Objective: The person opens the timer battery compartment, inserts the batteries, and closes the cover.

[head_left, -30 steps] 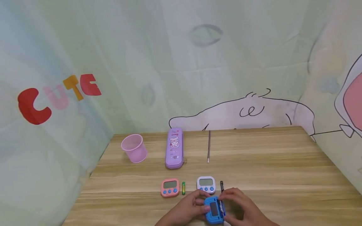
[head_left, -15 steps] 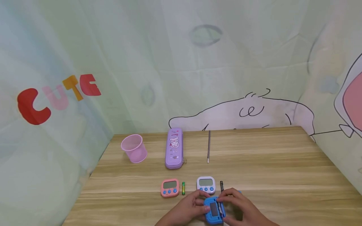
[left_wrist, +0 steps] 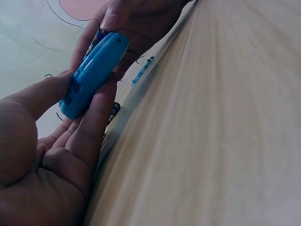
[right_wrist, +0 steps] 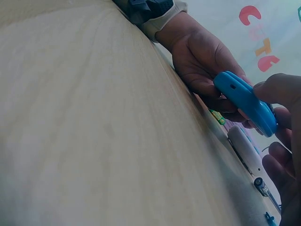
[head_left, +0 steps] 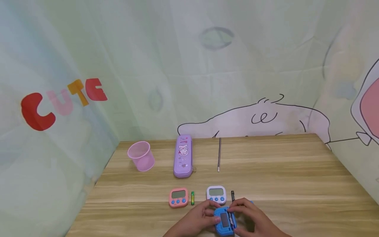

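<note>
The left hand (head_left: pixel 196 219) grasps the blue timer (head_left: pixel 220 228), thumb on the upper, back face and fingers supporting it from below. The right hand (head_left: pixel 253 215) pinches the timer's right edge at the battery (head_left: pixel 231 220), index fingertip toward the far end, thumb toward the near end.

Governing relation: the battery lies along the timer's right edge, between the hands; its long axis runs away from the person, roughly parallel to that edge. The right hand is the nearer. Full seating in the slot cannot be confirmed; the left wrist view shows the battery partly outside the casing.

Right-hand pose: palm turned inward, fingers arched over the edge from the right.

Beyond the hands, a narrow blue part (left_wrist: pixel 142 70) and a black battery (head_left: pixel 232 195) lie on the table (head_left: pixel 281 171). The white timer (head_left: pixel 216 191) is just past the left fingertips; the pink timer (head_left: pixel 178 198) and green battery (head_left: pixel 192 198) lie farther left.
</note>
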A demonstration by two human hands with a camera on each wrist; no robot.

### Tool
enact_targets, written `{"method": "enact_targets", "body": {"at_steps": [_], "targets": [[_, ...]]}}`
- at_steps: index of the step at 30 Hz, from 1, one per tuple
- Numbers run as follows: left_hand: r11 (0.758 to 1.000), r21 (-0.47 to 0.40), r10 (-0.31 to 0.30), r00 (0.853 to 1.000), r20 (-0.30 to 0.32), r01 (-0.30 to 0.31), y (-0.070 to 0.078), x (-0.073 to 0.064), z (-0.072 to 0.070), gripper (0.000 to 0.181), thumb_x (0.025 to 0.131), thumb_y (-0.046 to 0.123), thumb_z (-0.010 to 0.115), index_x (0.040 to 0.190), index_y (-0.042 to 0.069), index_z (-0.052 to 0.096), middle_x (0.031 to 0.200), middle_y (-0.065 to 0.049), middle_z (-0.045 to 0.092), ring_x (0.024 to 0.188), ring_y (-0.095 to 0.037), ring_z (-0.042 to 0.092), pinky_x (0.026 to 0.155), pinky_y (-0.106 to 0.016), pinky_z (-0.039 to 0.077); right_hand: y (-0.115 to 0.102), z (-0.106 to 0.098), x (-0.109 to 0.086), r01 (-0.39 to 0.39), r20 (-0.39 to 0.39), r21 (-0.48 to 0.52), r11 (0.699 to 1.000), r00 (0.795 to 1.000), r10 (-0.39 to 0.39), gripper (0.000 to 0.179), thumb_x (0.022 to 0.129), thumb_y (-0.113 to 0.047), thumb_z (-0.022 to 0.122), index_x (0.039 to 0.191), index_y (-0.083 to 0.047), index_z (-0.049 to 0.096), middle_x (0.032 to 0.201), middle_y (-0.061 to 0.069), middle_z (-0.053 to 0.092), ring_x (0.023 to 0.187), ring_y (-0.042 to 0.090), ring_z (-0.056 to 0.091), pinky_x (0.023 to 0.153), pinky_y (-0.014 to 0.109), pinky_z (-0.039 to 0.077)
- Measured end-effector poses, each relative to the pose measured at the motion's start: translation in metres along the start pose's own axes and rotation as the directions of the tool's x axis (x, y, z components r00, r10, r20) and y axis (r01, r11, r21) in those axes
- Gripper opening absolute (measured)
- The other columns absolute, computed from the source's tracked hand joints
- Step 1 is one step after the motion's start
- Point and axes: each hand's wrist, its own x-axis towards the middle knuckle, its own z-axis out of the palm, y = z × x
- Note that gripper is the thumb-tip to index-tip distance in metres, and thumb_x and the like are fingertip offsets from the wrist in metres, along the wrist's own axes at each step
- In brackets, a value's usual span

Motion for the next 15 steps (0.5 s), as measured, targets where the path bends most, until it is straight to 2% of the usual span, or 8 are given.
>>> {"method": "enact_targets", "body": {"at_steps": [5,10,15], "targets": [[1.0,-0.016,-0.008,1.0,-0.01,0.008,0.0018,-0.0005,0.0015,0.036,0.096,0.01,0.061,0.128,-0.001,0.048,0.11,-0.02,0.068,0.094,-0.024,0.068,0.08,-0.037,0.059,0.0006,-0.0002,-0.001,-0.028,0.015,0.018,0.999,1.0,0.027,0.05,0.086,-0.017,0.077,0.132,-0.019,0.058,0.129,0.006,0.05,0.116,0.014,0.049,0.098,0.027,0.046],[1.0,-0.011,-0.029,0.999,-0.013,0.029,0.0017,0.0003,0.0005,0.035,0.096,0.01,0.061,0.128,0.0,0.049,0.109,-0.019,0.068,0.093,-0.024,0.068,0.08,-0.037,0.059,0.0023,0.0,-0.0013,-0.002,0.012,0.024,1.0,1.0,0.002,0.05,0.085,-0.015,0.077,0.131,-0.017,0.057,0.129,0.008,0.05,0.115,0.015,0.05,0.098,0.027,0.047],[0.999,0.002,-0.035,0.999,-0.026,0.035,-0.0002,0.0006,-0.0003,0.036,0.096,0.011,0.062,0.128,0.0,0.049,0.107,-0.019,0.068,0.09,-0.025,0.069,0.079,-0.038,0.059,0.0,0.0,-0.0014,-0.076,0.022,0.035,0.997,0.997,0.075,0.047,0.086,-0.019,0.076,0.13,-0.022,0.059,0.13,0.003,0.051,0.116,0.013,0.05,0.098,0.027,0.046]]}}
